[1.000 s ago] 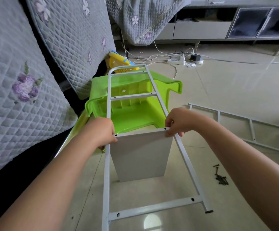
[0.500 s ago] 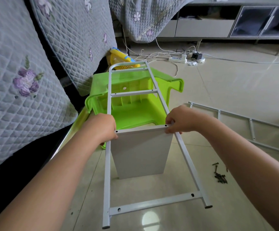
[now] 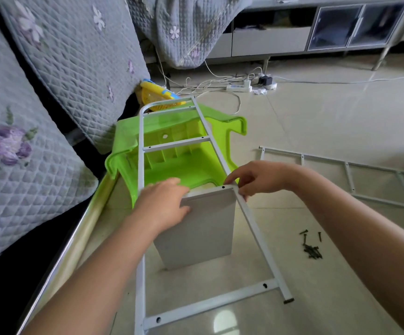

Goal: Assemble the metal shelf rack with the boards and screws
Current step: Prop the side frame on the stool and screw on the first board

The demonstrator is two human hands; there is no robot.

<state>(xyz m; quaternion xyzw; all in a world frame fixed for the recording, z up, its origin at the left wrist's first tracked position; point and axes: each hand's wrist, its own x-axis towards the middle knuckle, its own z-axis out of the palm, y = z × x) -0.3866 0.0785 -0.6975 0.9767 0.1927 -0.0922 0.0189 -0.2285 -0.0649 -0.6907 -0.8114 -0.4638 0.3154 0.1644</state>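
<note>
A white metal ladder-like side frame point(image 3: 254, 226) leans on an upturned green plastic stool point(image 3: 191, 165). A grey board point(image 3: 203, 228) stands on edge under the frame's middle rung. My left hand point(image 3: 164, 204) grips the board's top left corner, thumb on its face, fingers over the top edge. My right hand point(image 3: 256, 177) pinches the frame's right rail where the board's top right corner meets it. A second white side frame point(image 3: 355, 180) lies flat on the floor to the right. A small pile of dark screws point(image 3: 312, 249) lies on the tiles by my right forearm.
A quilted grey sofa point(image 3: 27, 141) runs along the left. A yellow toy point(image 3: 155, 94) sits behind the stool. A power strip with cables point(image 3: 239, 87) lies on the floor further back. A low cabinet point(image 3: 329, 32) stands against the far wall.
My left hand has shifted right from the frame's left rail onto the board's top left corner. The board has turned slightly. My right hand stays at the right rail.
</note>
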